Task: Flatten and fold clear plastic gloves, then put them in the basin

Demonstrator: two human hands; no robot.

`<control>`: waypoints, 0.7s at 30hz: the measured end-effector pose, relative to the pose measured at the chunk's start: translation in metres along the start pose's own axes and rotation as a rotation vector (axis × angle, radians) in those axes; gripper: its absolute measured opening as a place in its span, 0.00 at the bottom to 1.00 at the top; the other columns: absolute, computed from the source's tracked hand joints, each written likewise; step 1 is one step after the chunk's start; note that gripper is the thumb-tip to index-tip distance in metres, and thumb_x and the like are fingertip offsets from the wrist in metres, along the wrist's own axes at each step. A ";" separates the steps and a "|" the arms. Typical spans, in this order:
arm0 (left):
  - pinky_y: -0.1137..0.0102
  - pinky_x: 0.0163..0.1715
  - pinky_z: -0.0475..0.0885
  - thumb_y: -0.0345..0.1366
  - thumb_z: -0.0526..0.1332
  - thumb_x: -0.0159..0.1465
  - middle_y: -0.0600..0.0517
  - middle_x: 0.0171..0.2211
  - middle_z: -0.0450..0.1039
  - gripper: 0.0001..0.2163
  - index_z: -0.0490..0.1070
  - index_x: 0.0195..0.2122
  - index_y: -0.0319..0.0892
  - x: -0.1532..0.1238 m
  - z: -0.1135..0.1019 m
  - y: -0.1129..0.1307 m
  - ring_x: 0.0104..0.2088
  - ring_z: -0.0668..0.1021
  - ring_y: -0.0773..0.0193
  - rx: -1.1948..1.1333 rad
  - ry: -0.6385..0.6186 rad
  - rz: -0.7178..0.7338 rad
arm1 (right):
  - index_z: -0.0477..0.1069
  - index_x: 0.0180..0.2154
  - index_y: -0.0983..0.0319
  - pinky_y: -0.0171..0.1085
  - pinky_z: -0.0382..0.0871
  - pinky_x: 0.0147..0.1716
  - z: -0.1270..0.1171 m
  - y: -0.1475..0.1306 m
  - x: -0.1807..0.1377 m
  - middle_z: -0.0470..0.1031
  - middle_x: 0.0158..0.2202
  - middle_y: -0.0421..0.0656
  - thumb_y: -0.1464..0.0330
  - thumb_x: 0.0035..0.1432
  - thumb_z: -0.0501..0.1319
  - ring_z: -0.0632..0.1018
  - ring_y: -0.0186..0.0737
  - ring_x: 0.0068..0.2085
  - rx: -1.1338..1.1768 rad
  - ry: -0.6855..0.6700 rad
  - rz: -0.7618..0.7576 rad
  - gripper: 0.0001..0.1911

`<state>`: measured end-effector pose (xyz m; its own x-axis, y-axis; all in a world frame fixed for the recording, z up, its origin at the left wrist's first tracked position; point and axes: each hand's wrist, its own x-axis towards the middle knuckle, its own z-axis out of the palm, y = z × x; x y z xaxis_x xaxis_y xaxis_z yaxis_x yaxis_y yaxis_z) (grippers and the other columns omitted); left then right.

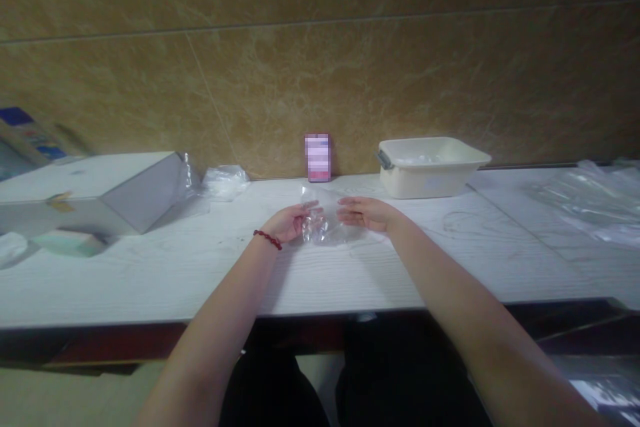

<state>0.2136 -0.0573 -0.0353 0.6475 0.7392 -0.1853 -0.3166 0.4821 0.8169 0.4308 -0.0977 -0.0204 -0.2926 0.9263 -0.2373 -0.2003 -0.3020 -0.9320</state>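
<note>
One clear bag (324, 230) was being handled over the white table (320, 287): my left hand (289, 223) pinched its edge, my right hand (367, 213) lay nearly straight-fingered, hold unclear; more handling seemingly called for steadying both sides.

Both bare arms (457, 283) reached far, converging; left hand (289, 222) and right hand (369, 213) stood apart, fingers (352, 217) pointing inward.

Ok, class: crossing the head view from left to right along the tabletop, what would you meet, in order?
White box, crumpled clear plastic, left hand, clear bag, right hand, cream tub, heaped clear plastic.
</note>
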 end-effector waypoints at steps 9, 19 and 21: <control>0.66 0.38 0.69 0.23 0.49 0.57 0.43 0.37 0.70 0.14 0.62 0.45 0.38 0.001 -0.001 -0.002 0.35 0.74 0.63 0.039 0.036 0.029 | 0.65 0.33 0.64 0.37 0.69 0.38 -0.008 0.004 0.008 0.74 0.31 0.45 0.79 0.52 0.51 0.75 0.34 0.33 0.032 0.034 -0.038 0.08; 0.70 0.35 0.70 0.19 0.52 0.53 0.46 0.35 0.71 0.20 0.60 0.46 0.39 -0.001 0.001 -0.003 0.32 0.75 0.66 0.090 0.031 0.092 | 0.65 0.28 0.65 0.33 0.69 0.33 0.000 0.001 0.005 0.73 0.25 0.41 0.81 0.50 0.51 0.74 0.30 0.28 0.016 0.082 -0.064 0.09; 0.73 0.33 0.70 0.17 0.51 0.51 0.48 0.32 0.71 0.24 0.57 0.49 0.41 -0.003 0.001 -0.002 0.29 0.75 0.69 0.101 0.026 0.091 | 0.65 0.27 0.64 0.33 0.69 0.32 0.001 0.001 0.004 0.73 0.24 0.41 0.81 0.49 0.50 0.74 0.30 0.26 0.012 0.096 -0.065 0.10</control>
<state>0.2135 -0.0609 -0.0360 0.6006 0.7904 -0.1206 -0.3010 0.3633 0.8817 0.4286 -0.0941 -0.0219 -0.1879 0.9612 -0.2022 -0.2277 -0.2429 -0.9430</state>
